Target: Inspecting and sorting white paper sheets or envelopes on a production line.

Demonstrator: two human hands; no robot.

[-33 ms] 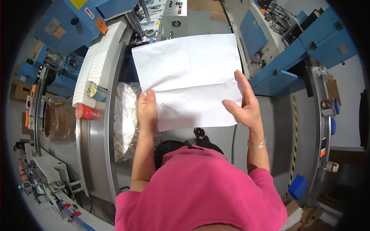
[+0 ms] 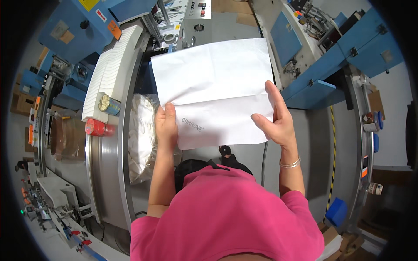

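A creased white sheet (image 2: 213, 80), paper-like, is held up in front of my body. A fold runs across its middle, and small dark lettering is printed near its lower left. My left hand (image 2: 166, 124) is closed on the left edge, thumb on the front and the other fingers behind. At the right edge my right hand (image 2: 281, 122) supports the sheet. Its thumb lies over the front and the index finger stretches along the edge; the remaining fingers are hidden. A bracelet (image 2: 290, 163) circles the right wrist.
On my left runs a metal-edged bench (image 2: 109, 174) with a stack of white pieces (image 2: 111, 69), a blue can (image 2: 109, 104) and a red can (image 2: 95, 127). A plastic bag of white material (image 2: 141, 135) lies beside it. Blue machine cabinets (image 2: 318, 89) stand right, and a control panel (image 2: 198, 9) ahead.
The sheet's far left corner has shifted very slightly right and toward me. Both hands keep nearly the same place and grip.
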